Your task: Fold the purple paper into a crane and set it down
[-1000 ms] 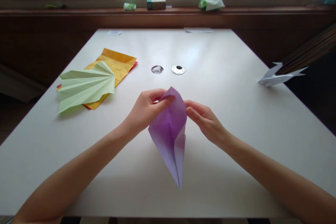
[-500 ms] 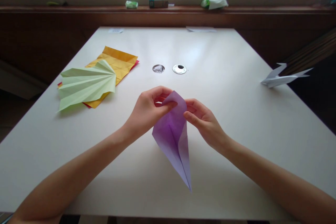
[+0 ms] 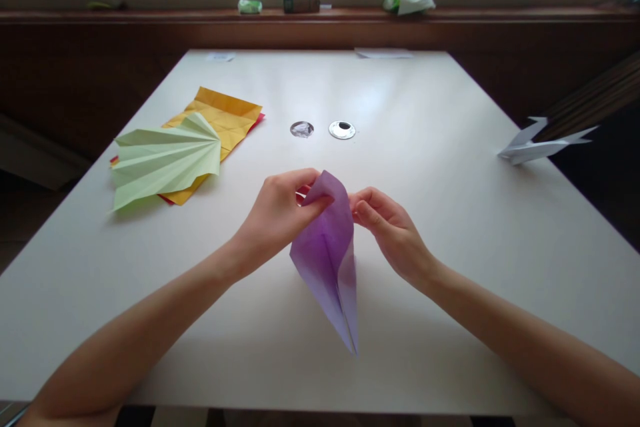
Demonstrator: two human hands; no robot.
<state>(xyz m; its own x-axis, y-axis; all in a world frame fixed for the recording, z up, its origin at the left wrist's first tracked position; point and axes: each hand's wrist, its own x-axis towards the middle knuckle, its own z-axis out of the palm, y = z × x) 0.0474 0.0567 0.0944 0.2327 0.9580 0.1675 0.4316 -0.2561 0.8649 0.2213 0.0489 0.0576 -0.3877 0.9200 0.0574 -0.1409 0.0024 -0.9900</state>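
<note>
A folded sheet of purple paper (image 3: 325, 240) hangs above the table in front of me, its narrow point aimed down toward the near edge. My left hand (image 3: 295, 203) pinches its upper left part, thumb on the near face and the other fingers behind. At the upper right edge of the sheet is my right hand (image 3: 377, 213), fingers closed against the paper, with some fingertips hidden behind it. Creases run down the middle of the sheet, and its right side bulges in a curved flap.
Left on the white table (image 3: 425, 320) lies pleated pale green paper (image 3: 170, 157) over yellow paper (image 3: 225, 117) and a bit of red. A folded white paper figure (image 3: 543, 143) stands at the right edge. Two round table holes (image 3: 342, 130) sit beyond my hands.
The top of the purple paper has shifted slightly left, and its lower point has risen a little. My right thumb has drawn back from the paper's face toward its edge.
</note>
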